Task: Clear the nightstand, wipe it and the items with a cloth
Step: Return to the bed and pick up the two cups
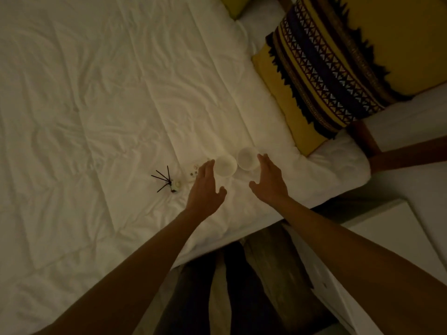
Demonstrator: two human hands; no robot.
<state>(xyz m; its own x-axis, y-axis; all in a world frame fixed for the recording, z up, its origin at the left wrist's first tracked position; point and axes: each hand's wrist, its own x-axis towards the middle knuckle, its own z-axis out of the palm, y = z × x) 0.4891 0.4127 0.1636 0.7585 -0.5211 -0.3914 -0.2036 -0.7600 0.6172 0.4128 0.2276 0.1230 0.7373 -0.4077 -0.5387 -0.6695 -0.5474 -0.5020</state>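
Observation:
Two white cups stand upright on the white bedsheet (96,105), the left cup (226,166) beside the right cup (247,158). My left hand (205,187) hovers just left of the left cup, fingers spread and holding nothing. To the right of the right cup is my right hand (268,182), also spread and empty. A small reed diffuser (173,186) with black sticks lies on the sheet to the left. Between it and my left hand lies a small white remote-like item (192,174). The white nightstand top (387,228) shows at the lower right.
A yellow cushion with a dark patterned band (326,76) leans at the head of the bed. A wooden bed frame part (406,153) runs behind it. Dark floor and my legs (242,286) fill the gap between bed and nightstand.

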